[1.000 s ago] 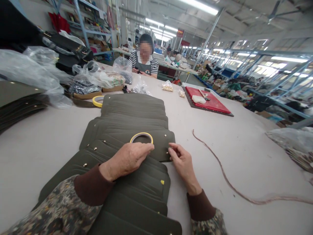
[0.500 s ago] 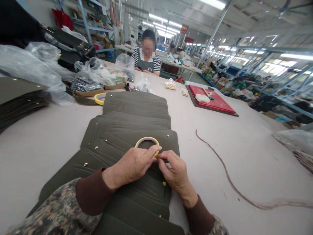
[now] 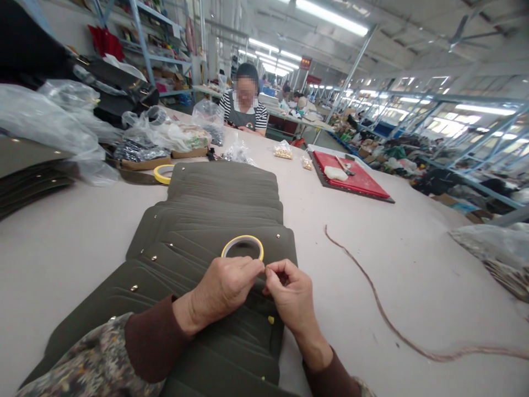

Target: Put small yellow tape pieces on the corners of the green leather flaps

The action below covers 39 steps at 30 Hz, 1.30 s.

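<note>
My left hand (image 3: 225, 289) is closed around the near side of a roll of yellow tape (image 3: 243, 238), whose ring stands up above the fingers. Close by, the thumb and forefinger of my right hand (image 3: 291, 292) are pinched together, nearly meeting the left fingertips. Whatever the right fingers grip is too small to make out. Both hands are over a spread of overlapping dark olive panels (image 3: 225, 190) with small gold-coloured metal studs. A yellow scrap (image 3: 271, 320) lies on the panels below my right hand.
Another yellow tape roll (image 3: 157, 175) lies beyond the panels at left, near plastic bags (image 3: 161, 132). A red board (image 3: 359, 179) carries a white block and a brush. A brown cord (image 3: 374, 286) curves along the right. Across the table sits a person (image 3: 246, 107).
The view has shifted slightly, moving the scene a little left and down. My left fingers now cover more of the tape's near edge; my hands remain close together.
</note>
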Motion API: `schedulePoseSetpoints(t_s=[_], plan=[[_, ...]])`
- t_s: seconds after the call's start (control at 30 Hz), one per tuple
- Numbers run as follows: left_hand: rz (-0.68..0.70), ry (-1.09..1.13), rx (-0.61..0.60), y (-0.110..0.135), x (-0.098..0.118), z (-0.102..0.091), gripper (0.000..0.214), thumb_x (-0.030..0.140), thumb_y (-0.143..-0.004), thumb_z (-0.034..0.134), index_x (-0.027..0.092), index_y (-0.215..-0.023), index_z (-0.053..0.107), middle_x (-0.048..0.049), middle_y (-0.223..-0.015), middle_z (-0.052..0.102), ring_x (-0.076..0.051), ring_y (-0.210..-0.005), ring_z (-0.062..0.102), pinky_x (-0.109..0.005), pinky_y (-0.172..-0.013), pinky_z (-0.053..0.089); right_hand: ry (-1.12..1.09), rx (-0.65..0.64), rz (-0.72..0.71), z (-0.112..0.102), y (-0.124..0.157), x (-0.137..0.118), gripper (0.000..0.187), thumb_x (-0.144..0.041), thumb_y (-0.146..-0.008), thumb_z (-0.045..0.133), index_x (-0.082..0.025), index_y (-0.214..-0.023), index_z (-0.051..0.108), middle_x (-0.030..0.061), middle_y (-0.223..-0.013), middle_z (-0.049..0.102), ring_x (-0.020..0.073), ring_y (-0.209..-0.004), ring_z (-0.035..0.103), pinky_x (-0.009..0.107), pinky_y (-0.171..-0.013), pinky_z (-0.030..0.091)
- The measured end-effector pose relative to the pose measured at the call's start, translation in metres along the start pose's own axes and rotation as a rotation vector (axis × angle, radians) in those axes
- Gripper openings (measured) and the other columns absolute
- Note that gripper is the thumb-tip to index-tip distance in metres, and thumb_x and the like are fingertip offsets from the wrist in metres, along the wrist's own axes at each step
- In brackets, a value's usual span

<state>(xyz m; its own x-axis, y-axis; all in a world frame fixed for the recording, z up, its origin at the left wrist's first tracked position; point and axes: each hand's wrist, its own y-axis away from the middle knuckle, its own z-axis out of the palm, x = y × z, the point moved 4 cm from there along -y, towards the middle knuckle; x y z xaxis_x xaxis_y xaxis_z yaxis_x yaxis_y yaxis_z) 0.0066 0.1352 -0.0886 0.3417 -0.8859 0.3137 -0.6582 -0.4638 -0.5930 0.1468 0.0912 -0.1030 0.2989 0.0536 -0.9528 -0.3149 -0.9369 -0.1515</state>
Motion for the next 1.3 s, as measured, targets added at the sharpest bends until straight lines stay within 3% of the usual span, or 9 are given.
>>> schedulePoseSetpoints(t_s=[0.17, 0.3, 0.37, 0.47, 0.53, 0.63, 0.93, 1.17, 1.3], plan=[[0.004, 0.046, 0.053, 0.001, 0.001, -0.001, 0.017, 0.011, -0.094, 0.044, 0.017, -0.087, 0.058, 0.0008, -0.068, 0.059, -0.012, -0.061, 0.057, -0.022, -0.059, 0.044, -0.061, 0.0, 0.087, 0.004, 0.001, 0.001, 0.01, -0.025, -0.076, 0.06, -0.018, -0.071, 0.063, -0.0031, -0.054, 0.061, 0.0112, -0.047, 0.058, 0.021, -0.048, 0.045], [0.035, 0.095, 0.091, 0.004, 0.009, -0.004, 0.011, 0.012, -0.094, 0.047, 0.017, -0.091, 0.056, 0.0013, -0.071, 0.06, -0.012, -0.062, 0.056, -0.022, -0.062, 0.045, -0.056, 0.096, 0.143, -0.016, -0.01, 0.013, 0.015, -0.032, -0.073, 0.065, -0.017, -0.07, 0.064, -0.0025, -0.054, 0.06, 0.0118, -0.047, 0.058, 0.023, -0.047, 0.048], [0.032, 0.045, 0.048, 0.004, 0.01, -0.003, 0.011, 0.013, -0.095, 0.046, 0.017, -0.09, 0.055, 0.0009, -0.072, 0.06, -0.013, -0.064, 0.056, -0.024, -0.064, 0.046, -0.113, 0.102, 0.222, -0.031, -0.017, 0.025, 0.022, -0.038, -0.07, 0.07, -0.016, -0.07, 0.065, -0.0021, -0.054, 0.06, 0.0123, -0.046, 0.058, 0.025, -0.047, 0.051], [0.002, -0.157, -0.14, 0.002, 0.004, 0.005, 0.012, 0.014, -0.094, 0.048, 0.019, -0.086, 0.055, -0.0011, -0.077, 0.06, -0.017, -0.071, 0.056, -0.028, -0.066, 0.046, -0.161, 0.002, 0.288, -0.047, -0.023, 0.038, 0.031, -0.044, -0.068, 0.075, -0.015, -0.075, 0.068, -0.0004, -0.057, 0.062, 0.0126, -0.049, 0.058, 0.026, -0.052, 0.053], [-0.018, -0.278, -0.264, 0.002, -0.001, 0.012, 0.008, 0.016, -0.092, 0.052, 0.019, -0.085, 0.055, -0.0024, -0.082, 0.06, -0.02, -0.075, 0.055, -0.032, -0.068, 0.046, -0.116, -0.058, 0.279, -0.051, -0.023, 0.042, 0.032, -0.046, -0.069, 0.075, -0.015, -0.077, 0.069, 0.0001, -0.058, 0.063, 0.0121, -0.05, 0.057, 0.025, -0.052, 0.052], [-0.039, -0.345, -0.341, 0.001, -0.006, 0.018, 0.005, 0.016, -0.09, 0.056, 0.02, -0.087, 0.055, -0.0025, -0.084, 0.058, -0.022, -0.077, 0.053, -0.034, -0.067, 0.045, 0.01, -0.118, 0.249, -0.048, -0.021, 0.045, 0.031, -0.046, -0.074, 0.07, -0.015, -0.075, 0.068, -0.0004, -0.055, 0.061, 0.0114, -0.049, 0.054, 0.024, -0.049, 0.047], [-0.082, -0.342, -0.38, 0.003, -0.004, 0.018, 0.008, 0.015, -0.092, 0.052, 0.02, -0.087, 0.056, -0.003, -0.082, 0.056, -0.021, -0.075, 0.052, -0.033, -0.065, 0.043, 0.346, -0.175, 0.064, -0.041, -0.016, 0.035, 0.021, -0.034, -0.082, 0.06, -0.017, -0.072, 0.068, -0.0003, -0.06, 0.063, 0.012, -0.051, 0.052, 0.023, -0.049, 0.041], [-0.08, -0.343, -0.363, 0.003, -0.006, 0.02, 0.006, 0.016, -0.091, 0.053, 0.02, -0.086, 0.054, -0.0027, -0.082, 0.056, -0.02, -0.075, 0.052, -0.032, -0.064, 0.042, 0.19, -0.251, 0.229, -0.041, -0.012, 0.041, 0.025, -0.04, -0.081, 0.062, -0.016, -0.073, 0.064, -0.0035, -0.052, 0.055, 0.0113, -0.046, 0.049, 0.023, -0.046, 0.04], [-0.08, -0.321, -0.36, 0.004, -0.007, 0.022, 0.005, 0.017, -0.091, 0.053, 0.021, -0.088, 0.053, -0.0024, -0.083, 0.056, -0.021, -0.077, 0.052, -0.034, -0.066, 0.043, 0.325, -0.222, 0.109, -0.039, -0.011, 0.038, 0.021, -0.035, -0.083, 0.06, -0.017, -0.074, 0.066, -0.0022, -0.057, 0.059, 0.0119, -0.051, 0.052, 0.024, -0.05, 0.042]])
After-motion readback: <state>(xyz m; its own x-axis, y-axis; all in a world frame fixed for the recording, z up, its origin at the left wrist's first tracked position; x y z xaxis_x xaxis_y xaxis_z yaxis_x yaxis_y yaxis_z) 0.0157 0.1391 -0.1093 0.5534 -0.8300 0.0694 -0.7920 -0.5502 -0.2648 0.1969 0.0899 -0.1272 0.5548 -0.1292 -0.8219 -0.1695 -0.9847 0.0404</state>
